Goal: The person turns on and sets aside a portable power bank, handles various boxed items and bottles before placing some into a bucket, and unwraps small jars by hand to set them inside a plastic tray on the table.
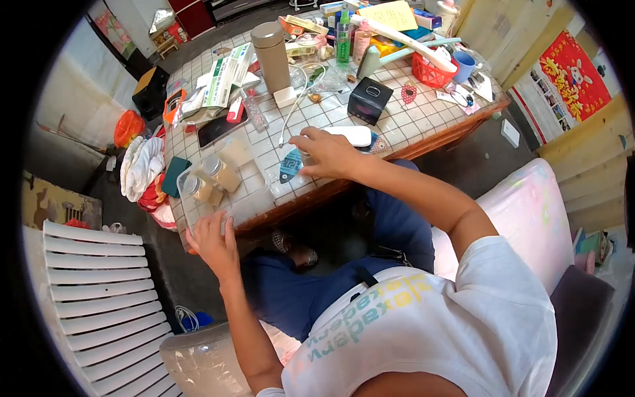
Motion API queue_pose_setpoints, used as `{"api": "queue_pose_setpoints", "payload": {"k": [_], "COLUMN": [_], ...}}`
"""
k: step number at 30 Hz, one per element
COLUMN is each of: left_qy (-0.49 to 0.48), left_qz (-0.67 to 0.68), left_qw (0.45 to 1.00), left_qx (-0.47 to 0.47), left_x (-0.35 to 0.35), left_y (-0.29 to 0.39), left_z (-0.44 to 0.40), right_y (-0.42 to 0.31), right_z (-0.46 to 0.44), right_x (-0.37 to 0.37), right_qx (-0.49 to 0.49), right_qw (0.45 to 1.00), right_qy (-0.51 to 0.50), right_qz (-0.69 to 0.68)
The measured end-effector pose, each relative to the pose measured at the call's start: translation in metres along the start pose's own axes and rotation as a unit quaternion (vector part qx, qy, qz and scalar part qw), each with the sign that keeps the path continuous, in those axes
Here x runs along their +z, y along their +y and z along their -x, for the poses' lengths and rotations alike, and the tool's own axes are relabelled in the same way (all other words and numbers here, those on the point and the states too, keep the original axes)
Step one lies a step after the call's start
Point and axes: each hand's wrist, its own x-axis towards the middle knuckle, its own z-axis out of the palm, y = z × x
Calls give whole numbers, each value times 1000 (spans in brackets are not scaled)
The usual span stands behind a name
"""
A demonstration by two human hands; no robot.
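Observation:
My left hand grips the near left corner of a clear plastic box at the table's front edge. Two small jars with pale contents, a left jar and a right jar, are in the box. My right hand is closed around a small clear jar, mostly hidden by the fingers. Under that jar lies a blue printed patch on the tabletop. Just beyond my right wrist is a white oblong case.
A phone, a steel tumbler, a black box and a white cable lie farther in on the tiled table. Bottles and a red basket crowd the back. A slatted white seat stands at left.

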Motion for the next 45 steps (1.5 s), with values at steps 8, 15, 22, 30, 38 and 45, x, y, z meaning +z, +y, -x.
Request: {"api": "queue_pose_setpoints", "payload": {"k": [8, 15, 22, 30, 38, 45], "left_qy": [-32, -18, 62, 61, 45, 95], "left_qz": [2, 4, 88, 72, 85, 89], "left_qw": [999, 1000, 991, 994, 995, 990], "left_qx": [-9, -15, -79, -45, -34, -50], "left_x": [-3, 3, -2, 2, 3, 4], "left_y": [4, 0, -6, -14, -18, -11], "left_z": [14, 15, 18, 24, 25, 24], "right_y": [-12, -66, -110, -125, -121, -113], "right_z": [1, -18, -69, -97, -100, -94], "right_x": [-21, -60, 18, 107, 121, 112], "right_qx": [15, -86, -237, -241, -264, -230], "right_qw": [997, 970, 953, 968, 952, 953], "right_qy": [79, 140, 42, -4, -25, -99], "right_qz": [-16, -179, -183, -75, -151, -169]}}
